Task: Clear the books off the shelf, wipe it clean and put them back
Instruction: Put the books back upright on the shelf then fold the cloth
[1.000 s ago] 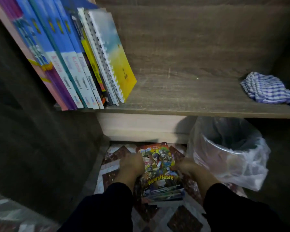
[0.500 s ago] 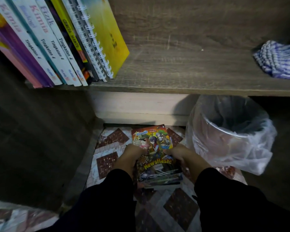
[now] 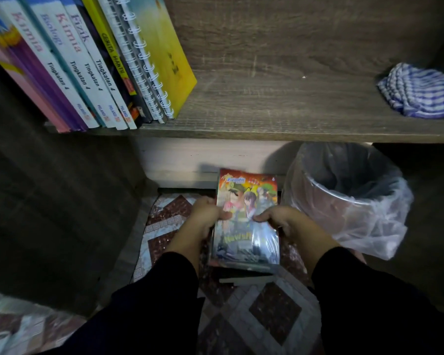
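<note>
**Comic stack lifted from the floor toward the shelf**

Nearest, a small stack of comic books (image 3: 246,221) is gripped from both sides: the left hand (image 3: 203,221) is clenched on its left edge, the right hand (image 3: 282,221) on its right, thumbs pressed on the glossy cover. A moment earlier the stack lay lower on the tiled floor (image 3: 241,321); it has since been raised and tilted up, so the returning step is judged under way. A lined bin (image 3: 349,198) stands just right of it. Farther off, the shelf (image 3: 280,124) carries a row of leaning textbooks (image 3: 87,73) at left, bare board in the middle, and the striped cloth (image 3: 418,90) at far right.
</note>
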`<action>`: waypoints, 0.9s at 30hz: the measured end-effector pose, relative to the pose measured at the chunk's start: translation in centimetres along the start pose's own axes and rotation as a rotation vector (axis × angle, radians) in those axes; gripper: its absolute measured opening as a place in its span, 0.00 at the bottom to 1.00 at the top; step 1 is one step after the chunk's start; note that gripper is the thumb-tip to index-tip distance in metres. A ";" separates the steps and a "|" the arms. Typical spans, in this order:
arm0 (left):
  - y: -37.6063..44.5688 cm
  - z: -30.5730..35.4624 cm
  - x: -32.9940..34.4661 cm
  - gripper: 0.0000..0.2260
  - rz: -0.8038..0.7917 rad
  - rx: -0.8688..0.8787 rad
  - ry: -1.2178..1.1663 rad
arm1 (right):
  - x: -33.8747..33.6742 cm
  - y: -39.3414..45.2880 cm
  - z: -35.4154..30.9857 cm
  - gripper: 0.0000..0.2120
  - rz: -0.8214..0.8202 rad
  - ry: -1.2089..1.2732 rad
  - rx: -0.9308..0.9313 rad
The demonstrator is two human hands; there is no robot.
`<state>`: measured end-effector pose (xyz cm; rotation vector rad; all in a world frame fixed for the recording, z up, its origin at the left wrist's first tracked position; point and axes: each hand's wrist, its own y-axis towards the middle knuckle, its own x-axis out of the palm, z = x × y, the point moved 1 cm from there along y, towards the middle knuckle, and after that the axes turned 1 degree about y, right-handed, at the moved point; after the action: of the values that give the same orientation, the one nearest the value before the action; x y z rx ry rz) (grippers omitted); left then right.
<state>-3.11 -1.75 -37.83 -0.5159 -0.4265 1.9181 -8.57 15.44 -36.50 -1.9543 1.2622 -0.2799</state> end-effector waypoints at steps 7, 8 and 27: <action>-2.2 2.6 -1.4 0.22 -0.122 0.265 -0.046 | -2.7 -3.1 -1.7 0.20 -0.016 0.084 -0.349; -2.4 2.0 -1.5 0.22 -0.115 0.265 -0.029 | -2.7 -3.0 -1.3 0.23 -0.009 0.056 -0.367; -10.8 5.8 -2.5 0.29 -0.158 0.329 0.391 | -5.6 -13.2 -3.4 0.29 -0.059 -0.288 -0.457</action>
<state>2.92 -0.29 -27.00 -0.6012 0.0988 1.6426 -4.24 21.27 -23.71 -2.3143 1.1464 0.2799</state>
